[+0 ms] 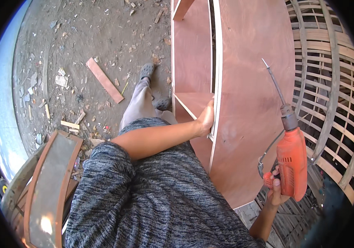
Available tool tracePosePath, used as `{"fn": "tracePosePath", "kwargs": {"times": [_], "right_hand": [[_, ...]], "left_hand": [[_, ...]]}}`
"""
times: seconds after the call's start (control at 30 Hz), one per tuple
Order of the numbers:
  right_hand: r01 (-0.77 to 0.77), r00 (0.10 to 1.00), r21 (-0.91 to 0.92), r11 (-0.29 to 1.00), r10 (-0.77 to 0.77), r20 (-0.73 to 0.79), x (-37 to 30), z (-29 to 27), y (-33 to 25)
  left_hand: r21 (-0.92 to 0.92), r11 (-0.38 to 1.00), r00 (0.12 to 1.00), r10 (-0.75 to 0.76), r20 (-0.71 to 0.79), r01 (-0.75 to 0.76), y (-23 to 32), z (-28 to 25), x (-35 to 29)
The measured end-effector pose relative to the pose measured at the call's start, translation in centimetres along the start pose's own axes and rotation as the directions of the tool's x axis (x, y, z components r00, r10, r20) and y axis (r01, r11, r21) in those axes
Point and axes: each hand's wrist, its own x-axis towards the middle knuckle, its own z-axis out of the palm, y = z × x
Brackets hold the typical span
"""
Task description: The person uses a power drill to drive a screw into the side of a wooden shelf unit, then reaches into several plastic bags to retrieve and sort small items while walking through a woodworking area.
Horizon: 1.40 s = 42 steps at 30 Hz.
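My right hand [274,191] is wrapped round the grip of an orange power drill [291,159]. A long thin bit [275,80] stands out from the drill's chuck [288,118], its tip pointing away from me over the panel's right side and touching nothing visible. Across my body reaches my left arm, and my left hand [205,120] grips the pale front edge of a reddish plywood cabinet [251,99], its fingers partly hidden. Inside the cabinet's open side, a cross divider [191,101] meets the frame close to that hand.
A slatted bamboo frame [330,78] stands along the right. On the dirt floor [98,25] lie a reddish wooden strip [105,80] and scattered scraps. At lower left is a wood-framed panel [52,186]. The drill's cord [268,149] hangs beside it.
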Motion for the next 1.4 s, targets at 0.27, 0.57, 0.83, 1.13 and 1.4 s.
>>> {"fn": "tracePosePath", "kwargs": {"times": [0.27, 0.57, 0.83, 1.13, 1.4], "right_hand": [[0.024, 0.999, -0.022, 0.999, -0.024, -0.026, -0.1, 0.3, 0.0], [0.054, 0.998, -0.032, 0.998, -0.055, -0.005, -0.4, -0.7, 1.6], [0.059, 0.998, 0.001, 0.998, -0.059, -0.001, 0.4, -0.4, 1.5], [0.080, 0.997, 0.044, 0.996, -0.081, 0.019, 0.6, -0.5, 1.6], [0.065, 0.998, -0.020, 0.998, -0.065, 0.020, 0.0, -0.5, 1.1]], "left_hand": [[0.766, 0.626, 0.933, 0.344, -0.108, -0.142, -1.6, 1.2, -6.8], [0.877, 0.454, 0.864, 0.492, -0.102, -0.155, -3.9, 2.5, -5.7], [0.883, 0.433, 0.862, 0.503, -0.067, -0.184, -4.2, 1.6, -5.6], [0.808, 0.508, 0.879, 0.476, 0.026, -0.299, -4.6, 0.6, -4.9], [0.748, 0.661, 0.917, 0.332, -0.222, -0.058, -3.6, 3.4, -6.2]]}}
